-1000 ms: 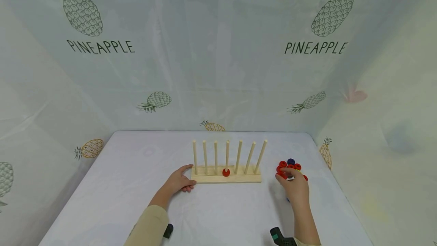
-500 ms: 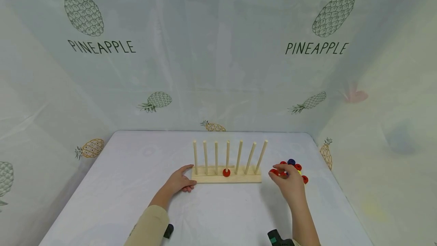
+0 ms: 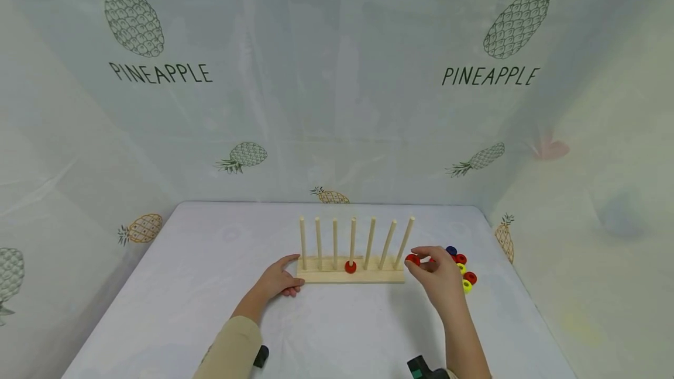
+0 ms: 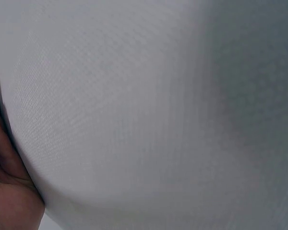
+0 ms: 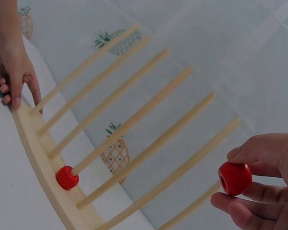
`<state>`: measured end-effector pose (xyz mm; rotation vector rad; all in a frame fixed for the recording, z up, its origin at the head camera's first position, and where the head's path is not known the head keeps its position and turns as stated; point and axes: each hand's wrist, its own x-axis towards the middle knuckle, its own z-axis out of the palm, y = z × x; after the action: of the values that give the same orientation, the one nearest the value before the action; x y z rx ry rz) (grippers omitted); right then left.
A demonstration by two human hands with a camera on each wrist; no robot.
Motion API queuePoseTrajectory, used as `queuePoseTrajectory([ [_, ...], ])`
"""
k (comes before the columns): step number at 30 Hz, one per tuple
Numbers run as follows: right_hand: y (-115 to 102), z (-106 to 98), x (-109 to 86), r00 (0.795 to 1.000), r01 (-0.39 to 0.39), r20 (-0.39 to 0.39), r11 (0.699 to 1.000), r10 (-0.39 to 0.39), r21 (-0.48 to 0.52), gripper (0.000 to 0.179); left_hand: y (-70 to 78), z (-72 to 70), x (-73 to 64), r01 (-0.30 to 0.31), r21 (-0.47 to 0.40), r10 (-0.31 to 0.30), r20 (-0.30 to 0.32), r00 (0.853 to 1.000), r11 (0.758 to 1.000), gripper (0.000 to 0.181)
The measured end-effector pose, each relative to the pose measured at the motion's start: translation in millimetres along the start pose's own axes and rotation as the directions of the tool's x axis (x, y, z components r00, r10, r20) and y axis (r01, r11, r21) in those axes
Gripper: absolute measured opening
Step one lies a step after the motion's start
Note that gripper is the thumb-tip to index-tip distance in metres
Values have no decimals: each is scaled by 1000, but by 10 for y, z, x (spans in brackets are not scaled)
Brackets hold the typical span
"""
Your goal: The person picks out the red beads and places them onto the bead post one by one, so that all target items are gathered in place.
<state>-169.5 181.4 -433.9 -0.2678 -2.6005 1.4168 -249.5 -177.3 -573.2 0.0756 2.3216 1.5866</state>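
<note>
A wooden peg rack with a row of several upright pegs stands on the table. One red bead sits at the bottom of the middle peg. My left hand grips the rack's left end, thumb on the near edge and index finger at the far edge. My right hand pinches another red bead between thumb and fingers, just right of the rack's rightmost peg. The bead's hole shows in the right wrist view. The left wrist view catches only part of the left hand beside pale cloth.
To the right of the right hand lies a group of loose beads: red, yellow and blue, partly hidden by that hand. A white cloth covers the table. A pineapple-print curtain hangs behind it.
My right hand has carried the red bead leftward from the loose beads to beside the rack's right end, uncovering yellow beads. The left hand keeps its place on the rack.
</note>
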Motion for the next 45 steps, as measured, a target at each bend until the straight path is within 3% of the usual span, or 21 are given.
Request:
queuePoseTrajectory([
  [11, -226, 55, -46, 998, 67, -8, 996, -66, 59, 24, 22, 7, -16, 9, 0, -9, -13, 1000, 1000, 78],
  [24, -420, 177, -35, 979, 204, -36, 968, -200, 146, 21, 35, 3, -32, 2, -8, -2, -20, 1000, 1000, 79],
  [33, -553, 277, -6, 967, 256, -63, 949, -248, 183, 22, 44, 3, -47, -3, -1, 3, -24, 1000, 1000, 79],
  [45, -681, 417, 52, 924, 383, -109, 894, -367, 234, 19, 64, 16, -54, 3, 1, -3, -25, 1000, 1000, 78],
])
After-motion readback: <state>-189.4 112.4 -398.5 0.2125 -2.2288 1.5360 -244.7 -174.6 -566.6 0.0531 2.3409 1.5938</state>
